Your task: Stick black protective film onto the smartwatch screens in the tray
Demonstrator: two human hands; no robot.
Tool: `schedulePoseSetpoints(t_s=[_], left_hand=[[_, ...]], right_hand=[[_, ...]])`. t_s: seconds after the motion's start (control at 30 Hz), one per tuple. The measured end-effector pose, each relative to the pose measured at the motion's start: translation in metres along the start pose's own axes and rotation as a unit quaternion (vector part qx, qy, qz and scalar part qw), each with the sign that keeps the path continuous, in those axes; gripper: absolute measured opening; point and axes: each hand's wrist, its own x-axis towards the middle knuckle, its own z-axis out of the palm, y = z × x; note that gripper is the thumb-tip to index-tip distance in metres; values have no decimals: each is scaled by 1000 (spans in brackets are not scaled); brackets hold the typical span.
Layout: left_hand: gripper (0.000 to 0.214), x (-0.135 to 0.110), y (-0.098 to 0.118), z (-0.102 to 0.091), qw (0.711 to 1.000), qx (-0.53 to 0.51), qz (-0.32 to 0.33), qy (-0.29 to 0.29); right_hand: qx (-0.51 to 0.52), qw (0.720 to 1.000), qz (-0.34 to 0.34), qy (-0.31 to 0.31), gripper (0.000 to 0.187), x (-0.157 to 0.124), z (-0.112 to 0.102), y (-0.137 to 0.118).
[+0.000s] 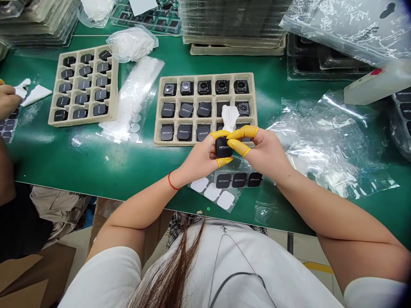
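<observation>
A black smartwatch body [224, 147] with a printed black film on its face is between my two hands. My left hand [205, 156], in yellow finger cots, grips it by its top and bottom edges. My right hand [260, 147] pinches at its upper right corner, also in yellow finger cots. A crumpled white cloth [230, 116] sticks up behind my fingertips; which hand holds it I cannot tell. Just beyond is a beige tray [205, 78] of watch bodies, some film side up, others back side up. Below my hands lie a sheet of black printed films [239, 180] and white backing pieces [212, 192].
Another beige tray [114, 85] of watches stands left, beside clear film strips [128, 107]. A co-worker's hand [9, 99] is at the far left. Stacked trays [231, 21] rise at the back. Loose plastic film [334, 149] and a whitish bottle [379, 83] lie right.
</observation>
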Motion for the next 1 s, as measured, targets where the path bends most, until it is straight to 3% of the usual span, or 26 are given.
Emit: schedulePoseSetpoints(t_s=[0.07, 0.13, 0.23, 0.3, 0.4, 0.5, 0.57, 0.67, 0.73, 0.83, 1.0], left_hand=[[54, 1, 0, 0, 1000, -4, 1, 3], [53, 1, 0, 0, 1000, -3, 6, 0], [49, 1, -2, 1, 999, 14, 24, -29], [50, 1, -1, 1, 999, 7, 28, -41], [65, 2, 1, 0, 999, -36, 12, -17], [68, 4, 5, -4, 998, -62, -1, 12], [61, 4, 6, -5, 998, -64, -13, 11], [54, 4, 6, -5, 998, -61, -33, -8], [53, 4, 5, -5, 998, -54, -32, -13], [49, 5, 3, -6, 999, -44, -12, -11], [41, 7, 3, -5, 998, -62, -27, -8]], right_hand=[[-106, 990, -83, 31, 11, 0, 1, 4], [-166, 978, -121, 35, 21, -1, 4, 6], [-125, 987, -84, -45, 53, -4, 8, 5], [-66, 993, -47, -80, 47, -1, 7, 2], [-35, 999, -26, 3, 25, 25, -3, 0], [-102, 987, -35, 118, 16, 74, -11, 10], [-168, 976, -21, 136, 15, 106, -9, 22], [-252, 967, -18, 38, 14, 130, 0, 40], [-292, 955, -44, 10, 14, 130, 0, 51], [-324, 944, -55, 36, 5, 124, -19, 67], [-306, 951, 16, -42, 20, 123, -51, 73]])
